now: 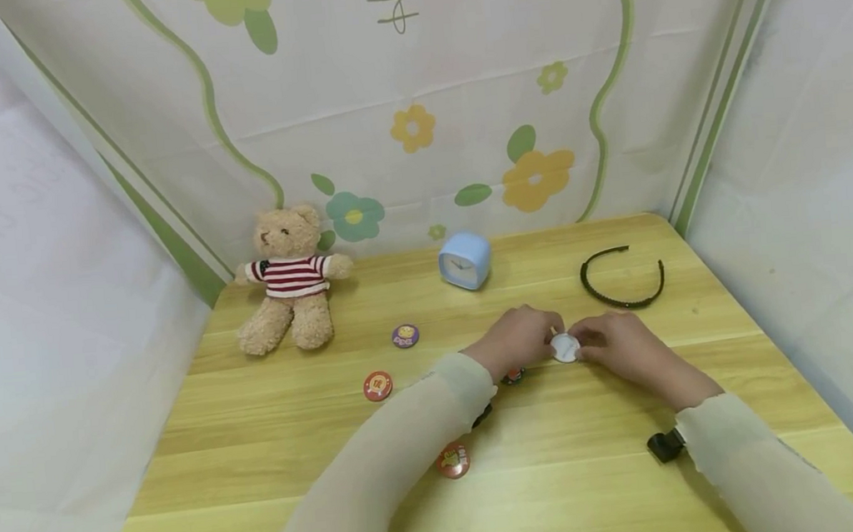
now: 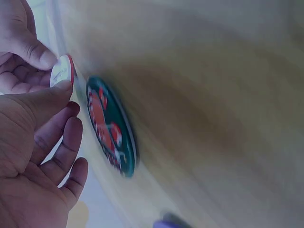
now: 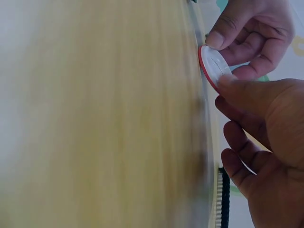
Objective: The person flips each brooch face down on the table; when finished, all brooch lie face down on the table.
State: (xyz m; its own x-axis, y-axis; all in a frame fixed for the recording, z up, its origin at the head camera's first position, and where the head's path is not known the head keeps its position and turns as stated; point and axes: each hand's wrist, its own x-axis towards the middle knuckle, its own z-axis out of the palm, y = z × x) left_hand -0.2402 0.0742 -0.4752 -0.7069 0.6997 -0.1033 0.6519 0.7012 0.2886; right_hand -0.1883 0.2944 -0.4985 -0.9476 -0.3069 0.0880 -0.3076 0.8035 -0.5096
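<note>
Both hands hold one round badge (image 1: 565, 348) by its edges, its white back facing up and a red rim showing in the wrist views. My left hand (image 1: 520, 340) pinches the left side between thumb and fingers. From the opposite edge, my right hand (image 1: 617, 347) pinches it the same way, with its other fingers loosely bent in the right wrist view. Just below the left hand, a dark green badge with red figures (image 2: 111, 126) lies on the table, partly covered by the left wrist in the head view.
On the wooden table (image 1: 564, 489) lie a purple badge (image 1: 405, 335), a red badge (image 1: 377, 386) and another red badge (image 1: 453, 460) beside the left forearm. Behind stand a teddy bear (image 1: 294, 276) and a blue clock (image 1: 465, 261). A black headband (image 1: 625, 304) lies at right.
</note>
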